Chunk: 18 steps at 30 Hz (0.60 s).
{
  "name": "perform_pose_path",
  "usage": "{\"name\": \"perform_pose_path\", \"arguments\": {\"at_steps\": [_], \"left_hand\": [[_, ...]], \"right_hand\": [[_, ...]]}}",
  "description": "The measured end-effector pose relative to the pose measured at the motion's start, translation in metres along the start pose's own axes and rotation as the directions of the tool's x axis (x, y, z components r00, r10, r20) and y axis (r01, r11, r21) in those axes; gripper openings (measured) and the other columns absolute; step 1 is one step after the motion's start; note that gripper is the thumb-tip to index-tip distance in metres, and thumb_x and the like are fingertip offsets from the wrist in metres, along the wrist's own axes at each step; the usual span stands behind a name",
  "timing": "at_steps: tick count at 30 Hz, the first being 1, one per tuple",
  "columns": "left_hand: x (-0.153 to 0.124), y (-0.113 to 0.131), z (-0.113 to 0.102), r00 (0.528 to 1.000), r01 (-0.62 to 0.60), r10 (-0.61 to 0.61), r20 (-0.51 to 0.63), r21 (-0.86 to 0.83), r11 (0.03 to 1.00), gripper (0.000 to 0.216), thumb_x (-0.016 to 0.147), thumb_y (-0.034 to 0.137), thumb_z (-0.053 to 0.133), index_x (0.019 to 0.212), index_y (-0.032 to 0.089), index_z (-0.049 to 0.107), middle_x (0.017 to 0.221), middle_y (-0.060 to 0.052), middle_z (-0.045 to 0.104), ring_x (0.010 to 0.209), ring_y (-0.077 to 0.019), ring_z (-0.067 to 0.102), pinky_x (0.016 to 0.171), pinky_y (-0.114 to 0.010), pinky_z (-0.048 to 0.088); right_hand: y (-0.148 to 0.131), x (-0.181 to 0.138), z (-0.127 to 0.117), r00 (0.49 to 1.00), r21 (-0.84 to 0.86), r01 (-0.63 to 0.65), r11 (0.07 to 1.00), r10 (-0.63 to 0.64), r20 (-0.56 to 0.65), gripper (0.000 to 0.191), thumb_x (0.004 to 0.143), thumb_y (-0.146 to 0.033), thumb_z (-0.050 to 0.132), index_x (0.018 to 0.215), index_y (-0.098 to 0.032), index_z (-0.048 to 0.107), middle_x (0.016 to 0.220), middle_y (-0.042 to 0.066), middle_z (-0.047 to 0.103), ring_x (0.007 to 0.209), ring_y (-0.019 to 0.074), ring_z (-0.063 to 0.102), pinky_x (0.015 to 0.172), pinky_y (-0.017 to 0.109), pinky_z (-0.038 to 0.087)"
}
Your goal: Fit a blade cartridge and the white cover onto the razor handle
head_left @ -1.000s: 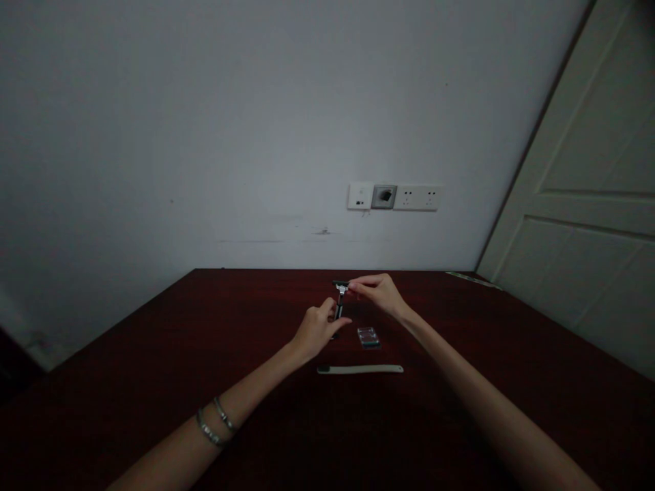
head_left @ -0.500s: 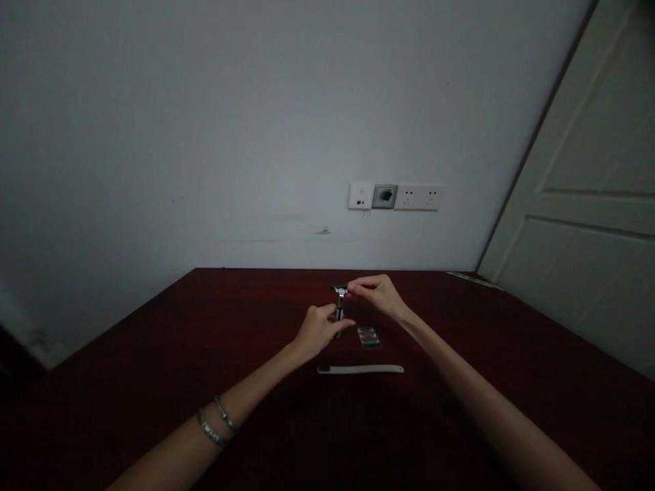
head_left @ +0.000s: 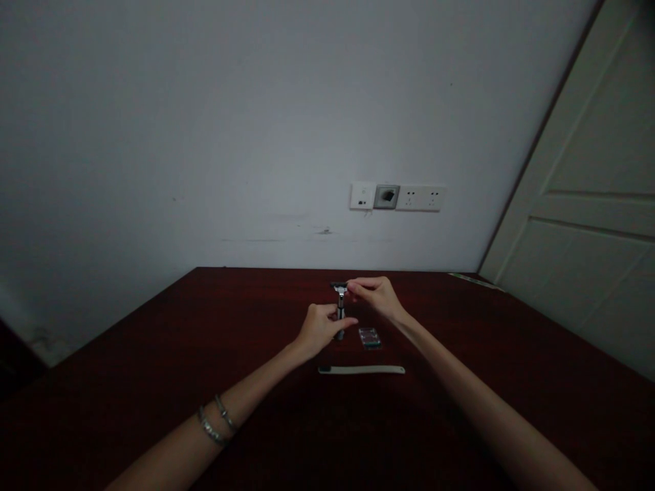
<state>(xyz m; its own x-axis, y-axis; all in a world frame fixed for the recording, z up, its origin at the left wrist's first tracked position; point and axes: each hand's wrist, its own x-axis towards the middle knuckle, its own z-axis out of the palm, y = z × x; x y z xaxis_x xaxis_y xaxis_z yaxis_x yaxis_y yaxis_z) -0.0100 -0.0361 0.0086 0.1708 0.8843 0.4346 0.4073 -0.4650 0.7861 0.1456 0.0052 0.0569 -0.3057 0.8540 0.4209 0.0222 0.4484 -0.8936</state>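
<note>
A silver and black razor stands upright above the table, head at the top. My left hand is closed round its handle, thumb stretched across the front. At the razor's dark head, my right hand pinches the right end between thumb and fingertips. Just below my right hand, a small clear case lies on the table; its contents are too dim to make out. Closer to me lies a long thin pale strip-like handle with a dark left end and a small hole at its right end.
The dark red table meets a grey wall at the back. Wall sockets are set above it. A panelled white door stands at the right, and a thin patterned strip lies at the back right edge.
The razor's head shows slightly higher and more of the handle is visible below my left thumb. Both hands keep nearly the same place and hold; the view has shifted slightly.
</note>
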Motion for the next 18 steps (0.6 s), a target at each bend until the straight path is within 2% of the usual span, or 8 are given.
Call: {"name": "perform_pose_path", "arguments": {"at_steps": [6, 18], "left_hand": [[0.0003, -0.0009, 0.0005, 1.000, 0.001, -0.001, -0.016, -0.003, 1.000, 0.032, 0.069, 0.041, 0.066, 0.059, 0.011, 0.060, 0.055, -0.002, 0.061, 0.049, -0.0109, 0.053, 0.047, -0.020, 0.040], [0.0011, 0.0047, -0.0021, 1.000, -0.011, 0.010, 0.011, 0.057, 0.998, 0.031, 0.072, 0.037, 0.062, 0.056, 0.011, 0.059, 0.051, -0.002, 0.060, 0.046, -0.0112, 0.054, 0.045, -0.020, 0.039]], "right_hand": [[-0.0022, -0.0021, 0.0005, 1.000, 0.021, -0.003, 1.000, 0.003, 0.009, 0.033, 0.062, -0.046, 0.068, 0.067, -0.013, 0.072, 0.060, 0.005, 0.066, 0.050, 0.0125, 0.052, 0.052, 0.026, 0.042], [-0.0007, -0.0013, -0.0064, 0.993, -0.077, 0.093, 0.993, -0.087, 0.078, 0.031, 0.071, -0.044, 0.062, 0.068, -0.015, 0.070, 0.064, 0.004, 0.065, 0.056, 0.0134, 0.054, 0.055, 0.026, 0.042]]}}
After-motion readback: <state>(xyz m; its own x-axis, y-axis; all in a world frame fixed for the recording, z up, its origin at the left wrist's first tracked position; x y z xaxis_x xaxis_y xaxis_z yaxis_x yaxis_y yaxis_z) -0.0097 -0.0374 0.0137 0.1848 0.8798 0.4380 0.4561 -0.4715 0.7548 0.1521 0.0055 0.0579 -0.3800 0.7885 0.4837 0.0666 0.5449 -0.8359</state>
